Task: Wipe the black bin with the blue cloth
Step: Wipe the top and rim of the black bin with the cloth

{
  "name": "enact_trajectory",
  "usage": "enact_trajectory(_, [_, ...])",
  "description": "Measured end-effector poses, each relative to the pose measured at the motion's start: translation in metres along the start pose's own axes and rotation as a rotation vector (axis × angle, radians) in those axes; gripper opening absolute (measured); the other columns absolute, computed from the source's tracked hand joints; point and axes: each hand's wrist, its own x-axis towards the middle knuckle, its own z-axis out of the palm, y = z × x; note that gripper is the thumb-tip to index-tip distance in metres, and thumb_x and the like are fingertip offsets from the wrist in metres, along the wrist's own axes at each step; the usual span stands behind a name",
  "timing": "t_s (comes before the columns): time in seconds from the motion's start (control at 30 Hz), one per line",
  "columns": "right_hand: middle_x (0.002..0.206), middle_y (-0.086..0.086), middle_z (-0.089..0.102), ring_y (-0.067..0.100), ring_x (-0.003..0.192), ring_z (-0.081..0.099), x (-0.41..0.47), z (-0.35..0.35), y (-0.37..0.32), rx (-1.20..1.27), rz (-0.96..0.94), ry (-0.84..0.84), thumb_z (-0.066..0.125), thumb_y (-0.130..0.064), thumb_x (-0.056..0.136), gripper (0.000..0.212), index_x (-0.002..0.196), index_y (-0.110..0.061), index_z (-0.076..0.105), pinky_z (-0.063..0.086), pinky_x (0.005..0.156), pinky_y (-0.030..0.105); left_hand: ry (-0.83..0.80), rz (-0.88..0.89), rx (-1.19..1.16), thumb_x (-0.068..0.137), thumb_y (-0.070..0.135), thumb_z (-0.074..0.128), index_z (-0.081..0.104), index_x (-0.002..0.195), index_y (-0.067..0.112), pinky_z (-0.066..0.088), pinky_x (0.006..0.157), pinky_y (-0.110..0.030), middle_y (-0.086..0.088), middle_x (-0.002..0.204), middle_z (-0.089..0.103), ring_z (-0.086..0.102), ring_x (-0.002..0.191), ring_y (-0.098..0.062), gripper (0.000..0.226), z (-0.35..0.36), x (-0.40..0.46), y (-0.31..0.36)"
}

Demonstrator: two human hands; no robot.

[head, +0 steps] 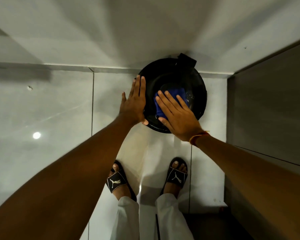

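A round black bin [196,78] stands on the floor against the white wall, seen from straight above with its lid closed. A blue cloth [177,94] lies on the lid. My right hand [177,113] presses flat on the cloth, fingers spread, covering its near half. My left hand [134,101] rests flat against the bin's left side, fingers straight and together, thumb under the rim. A black hinge block [187,60] sticks out at the bin's back edge.
Glossy grey floor tiles [50,110] spread to the left. A dark grey cabinet or door panel [270,104] rises close on the right. My feet in black slides [115,181] stand just in front of the bin.
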Motion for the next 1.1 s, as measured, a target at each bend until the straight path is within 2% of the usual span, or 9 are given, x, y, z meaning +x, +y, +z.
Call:
enact_trajectory(0.23, [0.175, 0.008, 0.013, 0.025, 0.162, 0.012, 0.029, -0.01, 0.008, -0.001, -0.041, 0.006, 0.02, -0.05, 0.11, 0.069, 0.165, -0.011, 0.012, 0.018, 0.131, 0.051, -0.003, 0.094, 0.061, 0.051, 0.045, 0.097, -0.015, 0.16, 0.009, 0.014, 0.123, -0.064, -0.011, 0.169, -0.02, -0.012, 0.157, -0.036, 0.16, -0.011, 0.008, -0.006])
enact_trajectory(0.37, [0.175, 0.008, 0.013, 0.026, 0.162, 0.011, 0.042, -0.013, 0.006, -0.023, -0.129, 0.011, 0.022, -0.052, 0.109, 0.07, 0.165, -0.011, 0.012, 0.018, 0.131, 0.051, -0.024, 0.079, 0.06, 0.041, 0.055, 0.096, -0.016, 0.16, 0.011, 0.017, 0.12, -0.069, -0.009, 0.17, -0.02, -0.011, 0.157, -0.037, 0.169, -0.017, 0.011, -0.016])
enact_trajectory(0.53, [0.174, 0.01, 0.018, 0.027, 0.161, 0.016, 0.041, -0.01, 0.021, -0.025, -0.238, 0.037, 0.021, -0.051, 0.11, 0.069, 0.165, -0.009, 0.017, 0.021, 0.13, 0.05, -0.036, 0.057, 0.067, 0.035, 0.075, 0.085, -0.017, 0.16, 0.013, 0.019, 0.112, -0.076, -0.007, 0.169, -0.021, -0.013, 0.157, -0.037, 0.172, -0.012, 0.013, -0.015])
enact_trajectory(0.73, [0.174, 0.011, 0.014, 0.027, 0.162, 0.013, 0.026, -0.009, 0.058, -0.115, -0.338, 0.035, 0.021, -0.047, 0.112, 0.066, 0.165, -0.008, 0.012, 0.018, 0.131, 0.047, -0.059, -0.021, 0.15, 0.037, 0.065, 0.092, -0.02, 0.159, 0.016, 0.013, 0.111, -0.079, -0.013, 0.168, -0.022, -0.012, 0.157, -0.039, 0.173, -0.015, 0.01, -0.003])
enact_trajectory(0.93, [0.176, 0.007, 0.007, 0.024, 0.163, 0.009, 0.045, -0.033, 0.104, -0.06, -0.084, 0.005, 0.022, -0.049, 0.11, 0.069, 0.166, -0.013, 0.005, 0.021, 0.13, 0.05, -0.063, -0.029, 0.123, 0.041, 0.06, 0.094, -0.019, 0.159, 0.013, 0.014, 0.112, -0.08, -0.017, 0.168, -0.022, -0.014, 0.156, -0.042, 0.17, -0.015, 0.01, -0.001])
enact_trajectory(1.0, [0.176, 0.008, 0.007, 0.025, 0.163, 0.008, 0.046, -0.03, 0.091, 0.032, 0.038, 0.017, 0.025, -0.046, 0.109, 0.069, 0.166, -0.012, 0.006, 0.019, 0.131, 0.052, -0.066, -0.032, 0.115, 0.041, 0.059, 0.094, -0.02, 0.159, 0.013, 0.014, 0.112, -0.08, -0.017, 0.167, -0.023, -0.014, 0.155, -0.043, 0.171, -0.015, 0.011, 0.0])
enact_trajectory(1.1, [0.175, 0.008, 0.006, 0.026, 0.163, 0.006, 0.027, -0.014, 0.045, 0.158, 0.322, 0.044, 0.026, -0.047, 0.108, 0.07, 0.166, -0.012, 0.007, 0.01, 0.132, 0.053, -0.056, -0.028, 0.112, 0.043, 0.062, 0.093, -0.02, 0.159, 0.013, 0.013, 0.113, -0.079, -0.017, 0.167, -0.023, -0.014, 0.156, -0.042, 0.169, -0.014, 0.01, 0.0])
